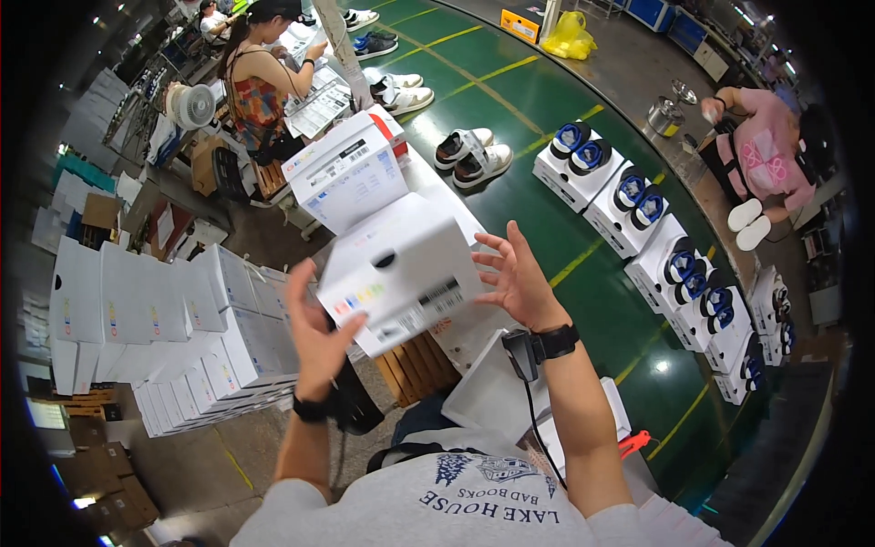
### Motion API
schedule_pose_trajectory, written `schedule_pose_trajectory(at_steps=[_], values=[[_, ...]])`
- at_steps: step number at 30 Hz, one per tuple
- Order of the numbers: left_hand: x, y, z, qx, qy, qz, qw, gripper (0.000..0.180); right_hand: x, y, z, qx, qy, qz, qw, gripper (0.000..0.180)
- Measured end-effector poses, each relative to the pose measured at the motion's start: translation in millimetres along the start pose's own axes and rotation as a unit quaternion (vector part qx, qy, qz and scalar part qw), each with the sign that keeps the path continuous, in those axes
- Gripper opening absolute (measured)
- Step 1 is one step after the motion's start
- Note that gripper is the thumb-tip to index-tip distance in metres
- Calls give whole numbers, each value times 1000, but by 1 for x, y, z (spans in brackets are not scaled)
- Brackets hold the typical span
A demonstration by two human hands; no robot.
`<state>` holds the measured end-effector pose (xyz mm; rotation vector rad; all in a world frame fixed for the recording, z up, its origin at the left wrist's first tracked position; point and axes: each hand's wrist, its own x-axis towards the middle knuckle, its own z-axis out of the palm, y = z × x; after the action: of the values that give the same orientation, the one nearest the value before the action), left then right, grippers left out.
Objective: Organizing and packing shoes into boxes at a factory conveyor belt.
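A white shoe box with coloured marks and a barcode label on its end hangs in the air in front of me, tilted. My left hand, blurred, is against its lower left end. My right hand has its fingers spread against the right end. Both wrists wear black bands, and a small black scanner with a cable hangs at the right wrist. A second white box with a red corner stands just behind the held one.
Stacks of white boxes fill the left. A green conveyor carries loose shoes and open boxes with blue shoes. A wooden crate and a white lid lie below. One person works far left, another in pink at right.
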<state>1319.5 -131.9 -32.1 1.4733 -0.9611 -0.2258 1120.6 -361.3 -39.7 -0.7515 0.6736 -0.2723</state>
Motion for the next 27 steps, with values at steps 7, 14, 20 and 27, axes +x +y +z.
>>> schedule_pose_trajectory(at_steps=[7,14,20,27], values=[[-47,-38,-16,-313,-108,-296,896,63,-14,63,8,-131,-5,44,990,73],[18,-81,-11,-94,-156,-389,903,58,-29,133,13,-101,45,-49,993,79],[140,-93,-10,14,-311,-450,837,61,34,126,22,-68,47,-63,995,71],[191,-99,2,69,-404,-332,849,55,78,117,29,158,-37,45,986,61]])
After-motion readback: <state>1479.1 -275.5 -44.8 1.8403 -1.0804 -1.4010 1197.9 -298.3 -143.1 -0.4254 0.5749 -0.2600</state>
